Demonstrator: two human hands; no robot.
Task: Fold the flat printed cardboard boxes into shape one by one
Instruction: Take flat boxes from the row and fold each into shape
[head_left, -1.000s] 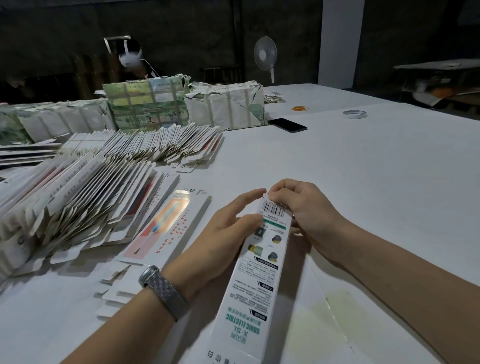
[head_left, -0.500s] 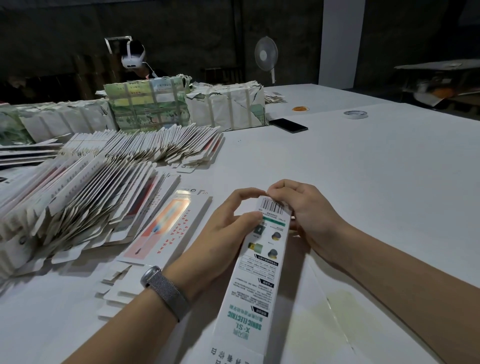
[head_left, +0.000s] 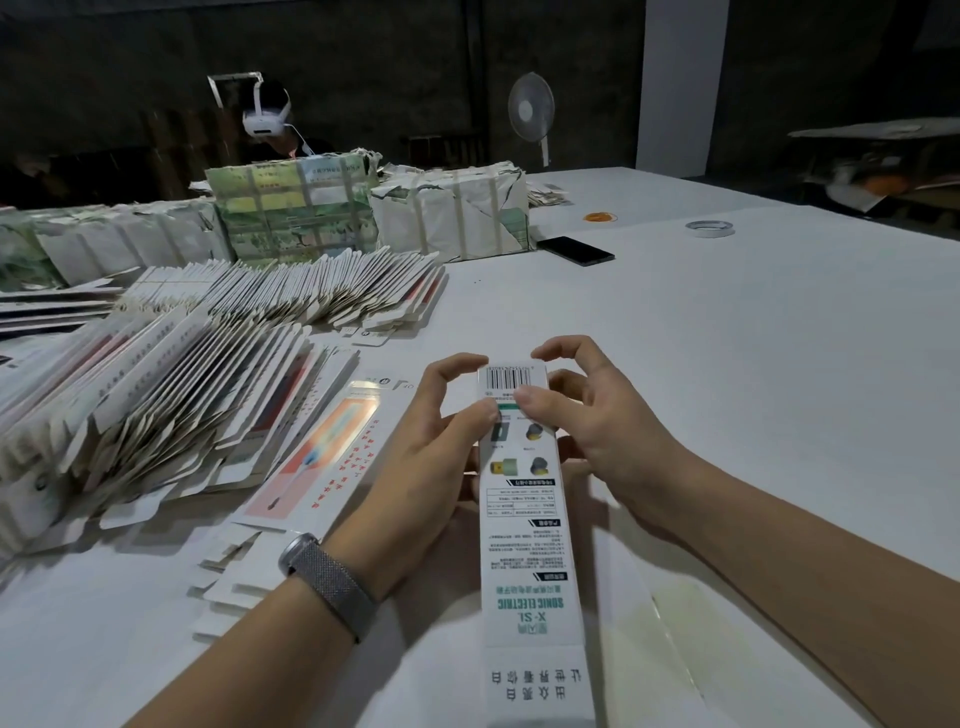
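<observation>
Cardboard box (head_left: 522, 519) stands erected over the counter (head_left: 753, 338) between your hands, left hand (head_left: 441, 447) and right hand (head_left: 597, 421) each pinching its far end (thumbs on the barcode panel), apparently to steady it for closing the end flap.

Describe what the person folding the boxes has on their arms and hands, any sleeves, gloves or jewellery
Both forearms are bare to the frame's edge, with no sleeves in view, and neither hand wears a glove. The left hand has a band on its wrist: grey woven mesh with a rounded silver metal end, probably a watch strap. The right hand and its wrist carry nothing; no rings show.
</observation>
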